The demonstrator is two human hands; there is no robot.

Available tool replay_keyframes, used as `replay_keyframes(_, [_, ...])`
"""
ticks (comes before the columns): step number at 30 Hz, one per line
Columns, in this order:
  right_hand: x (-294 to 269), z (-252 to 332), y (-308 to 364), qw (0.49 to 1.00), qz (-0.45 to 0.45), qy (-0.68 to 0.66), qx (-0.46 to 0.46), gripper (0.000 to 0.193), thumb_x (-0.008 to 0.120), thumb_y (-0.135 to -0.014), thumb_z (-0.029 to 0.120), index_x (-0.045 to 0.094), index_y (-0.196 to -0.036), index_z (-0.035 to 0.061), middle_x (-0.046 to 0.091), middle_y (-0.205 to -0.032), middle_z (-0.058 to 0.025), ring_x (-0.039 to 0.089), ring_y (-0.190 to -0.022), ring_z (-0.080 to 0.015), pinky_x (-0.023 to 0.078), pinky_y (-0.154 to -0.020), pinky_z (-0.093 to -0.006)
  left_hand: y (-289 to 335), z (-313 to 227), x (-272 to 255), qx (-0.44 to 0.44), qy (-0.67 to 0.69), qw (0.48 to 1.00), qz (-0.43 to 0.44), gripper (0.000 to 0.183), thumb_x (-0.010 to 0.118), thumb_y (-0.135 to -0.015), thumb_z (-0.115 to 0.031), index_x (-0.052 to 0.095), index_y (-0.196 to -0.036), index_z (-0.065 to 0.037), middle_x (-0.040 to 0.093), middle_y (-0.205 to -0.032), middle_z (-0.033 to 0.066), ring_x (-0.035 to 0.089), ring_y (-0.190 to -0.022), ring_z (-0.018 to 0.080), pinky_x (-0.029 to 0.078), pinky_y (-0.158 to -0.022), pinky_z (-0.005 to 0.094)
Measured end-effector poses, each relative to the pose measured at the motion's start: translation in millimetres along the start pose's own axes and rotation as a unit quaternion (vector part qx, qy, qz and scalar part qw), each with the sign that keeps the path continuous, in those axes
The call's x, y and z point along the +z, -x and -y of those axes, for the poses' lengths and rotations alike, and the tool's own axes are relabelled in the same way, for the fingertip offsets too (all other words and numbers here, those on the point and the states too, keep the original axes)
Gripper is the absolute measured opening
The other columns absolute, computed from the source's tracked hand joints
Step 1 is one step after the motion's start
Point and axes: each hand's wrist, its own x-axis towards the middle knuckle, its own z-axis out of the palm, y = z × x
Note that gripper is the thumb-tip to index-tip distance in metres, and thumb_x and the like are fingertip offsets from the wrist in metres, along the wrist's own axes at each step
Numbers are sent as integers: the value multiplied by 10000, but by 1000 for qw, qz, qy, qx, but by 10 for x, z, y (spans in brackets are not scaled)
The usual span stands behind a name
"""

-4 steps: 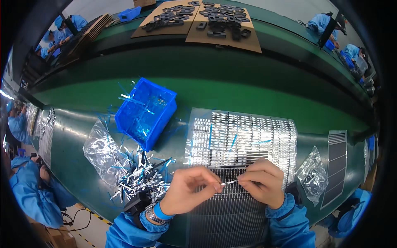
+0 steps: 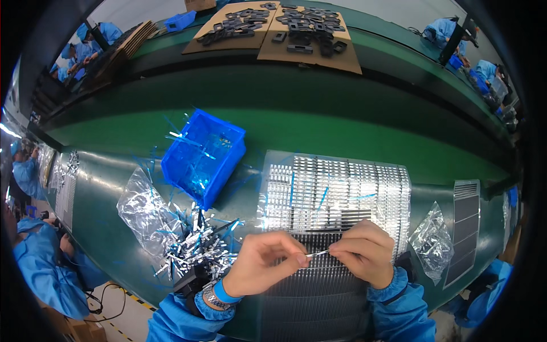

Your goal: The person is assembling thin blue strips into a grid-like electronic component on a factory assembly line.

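Nothing here can be read as a word, number or brand. The sheet (image 2: 276, 157) right of centre bears rows of small dark patches (too fine to tell whether they are print); striped yellow-and-black tape (image 2: 141, 300) marks the floor (image 2: 132, 320) at lower left.

The tabletop (image 2: 102, 205) runs deep green in front of me, under a bright blue bin (image 2: 228, 170) and a sheet (image 2: 310, 178) banded in close silver-and-black rows that turn to dark grey stripes lower down. The lone strip (image 2: 318, 253) is silvery white, while the heap of strips (image 2: 196, 245) mixes silver, black and blue. Across the way, blackish frames (image 2: 299, 49) sit on tan cardboard (image 2: 345, 64), and the sleeves (image 2: 401, 305) here are sky blue.
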Motion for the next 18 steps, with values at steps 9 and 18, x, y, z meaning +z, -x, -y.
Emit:
replay_keyframes(9, [-36,-10,136,979,-167,26,117,135,813,-774,-39,743,-868,27,679,-839,-81,638,-719,-203,500,-616,-313,210,-594,67,250,-437,842,-195,126,768,-883,6,692,-968,58,728,-974,173,692,-851,202,544,-758,302])
replay_keyframes(18, [-38,7,39,973,-140,17,181,74,778,-839,-16,737,-893,14,685,-849,-93,655,-704,-183,526,-618,-277,104,-779,-173,168,-752,546,-330,355,661,-929,-88,710,-1275,-24,662,-1405,160,437,-1428,483,335,-1164,540])
